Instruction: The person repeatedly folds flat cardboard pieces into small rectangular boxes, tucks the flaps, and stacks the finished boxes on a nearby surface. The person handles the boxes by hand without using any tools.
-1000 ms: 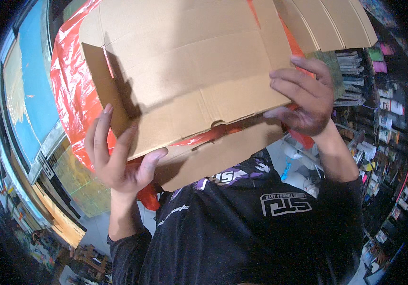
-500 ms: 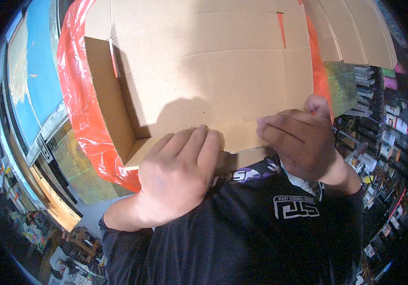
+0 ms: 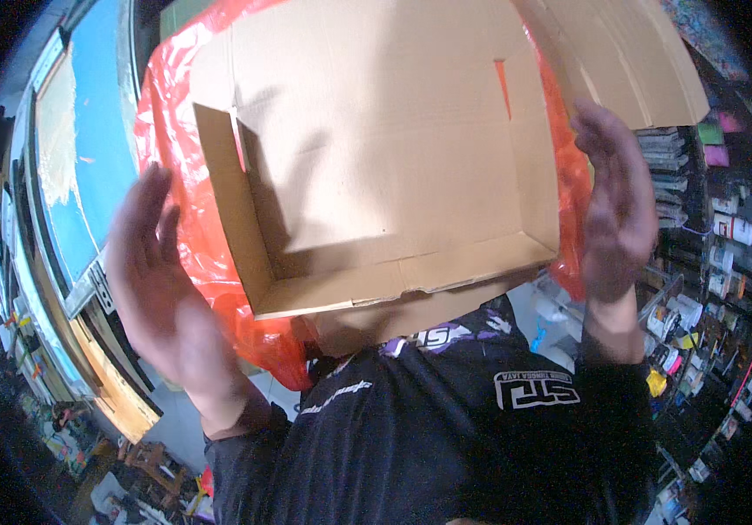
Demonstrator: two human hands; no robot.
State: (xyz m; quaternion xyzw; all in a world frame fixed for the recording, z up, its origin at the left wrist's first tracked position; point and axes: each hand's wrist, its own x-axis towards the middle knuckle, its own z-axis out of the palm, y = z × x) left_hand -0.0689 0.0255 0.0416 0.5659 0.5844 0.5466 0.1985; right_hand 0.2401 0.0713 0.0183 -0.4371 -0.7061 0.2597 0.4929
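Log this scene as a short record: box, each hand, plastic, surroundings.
Box: brown cardboard, left wall and near wall raised
Left hand: open, blurred, left of the box
Right hand: open, right of the box
Red plastic: under the box, showing past both sides
Clothing: black shirt
Far left: blue panel

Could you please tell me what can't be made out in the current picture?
Head view: far end of the cardboard box, cut off by the top edge.
Head view: middle of the red plastic, covered by the box.
Head view: finger details of the left hand, blurred.
Head view: the small items at far right, too tiny and dim.
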